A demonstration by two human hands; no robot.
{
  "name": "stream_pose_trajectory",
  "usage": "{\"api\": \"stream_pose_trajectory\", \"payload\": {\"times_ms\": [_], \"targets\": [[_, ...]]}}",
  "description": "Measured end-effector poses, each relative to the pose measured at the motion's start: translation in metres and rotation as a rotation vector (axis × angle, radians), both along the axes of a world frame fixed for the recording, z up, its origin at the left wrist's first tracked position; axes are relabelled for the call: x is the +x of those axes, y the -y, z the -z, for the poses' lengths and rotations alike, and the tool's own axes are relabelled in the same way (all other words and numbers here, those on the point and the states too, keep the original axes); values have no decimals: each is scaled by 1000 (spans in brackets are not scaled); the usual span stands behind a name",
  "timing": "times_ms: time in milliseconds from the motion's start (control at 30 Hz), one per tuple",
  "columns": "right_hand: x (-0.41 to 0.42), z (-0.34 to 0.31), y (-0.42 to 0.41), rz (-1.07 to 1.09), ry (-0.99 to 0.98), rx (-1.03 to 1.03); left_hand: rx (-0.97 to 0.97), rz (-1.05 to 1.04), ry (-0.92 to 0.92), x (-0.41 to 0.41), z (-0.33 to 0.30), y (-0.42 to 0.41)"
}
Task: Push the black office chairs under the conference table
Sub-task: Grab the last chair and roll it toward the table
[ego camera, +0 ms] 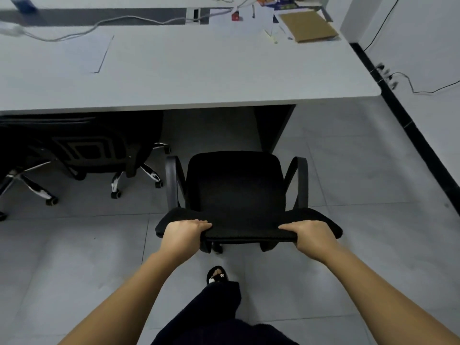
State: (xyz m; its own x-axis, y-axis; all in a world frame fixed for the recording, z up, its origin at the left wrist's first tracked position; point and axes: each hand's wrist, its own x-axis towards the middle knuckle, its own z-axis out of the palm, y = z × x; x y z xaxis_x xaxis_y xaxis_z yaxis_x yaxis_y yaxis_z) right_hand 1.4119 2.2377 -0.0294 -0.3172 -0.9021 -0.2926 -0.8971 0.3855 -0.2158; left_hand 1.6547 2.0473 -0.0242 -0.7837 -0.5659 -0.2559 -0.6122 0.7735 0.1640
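A black office chair (236, 185) with curved armrests stands on the tiled floor just in front of the white conference table (189, 78), its seat facing the gap under the table's right end. My left hand (183, 232) grips the left part of the chair's backrest top. My right hand (308, 232) grips the right part of the same top edge. A second black office chair (82, 145) with chrome legs sits at the left, its seat tucked under the table edge.
A dark table leg panel (276, 125) stands right of the gap. The table carries a white cable (74, 33), papers and a cardboard sheet (308, 26). A white wall with a black baseboard (408, 120) and cables runs along the right. My foot (217, 275) is behind the chair.
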Motion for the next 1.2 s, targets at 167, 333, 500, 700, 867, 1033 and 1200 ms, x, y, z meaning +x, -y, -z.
{"api": "stream_pose_trajectory", "payload": {"times_ms": [167, 333, 500, 700, 867, 1033, 1200], "targets": [[-22, 0, 63, -2, 12, 68, 3, -26, 20, -21, -3, 58], [-52, 0, 127, -27, 44, 89, -9, -58, 72, -45, -8, 112], [-85, -3, 179, -67, 44, 127, -6, -78, 83, -69, -9, 153], [-138, -3, 213, -122, 8, 122, -7, -120, 55, -111, 1, 177], [-171, -4, 244, -170, -19, 116, -31, -136, 35, -142, 0, 203], [-189, -8, 278, -182, -13, 113, -18, -124, 51, -164, -2, 239], [-206, -10, 308, -134, -4, 102, -15, -100, 53, -186, -6, 277]]}}
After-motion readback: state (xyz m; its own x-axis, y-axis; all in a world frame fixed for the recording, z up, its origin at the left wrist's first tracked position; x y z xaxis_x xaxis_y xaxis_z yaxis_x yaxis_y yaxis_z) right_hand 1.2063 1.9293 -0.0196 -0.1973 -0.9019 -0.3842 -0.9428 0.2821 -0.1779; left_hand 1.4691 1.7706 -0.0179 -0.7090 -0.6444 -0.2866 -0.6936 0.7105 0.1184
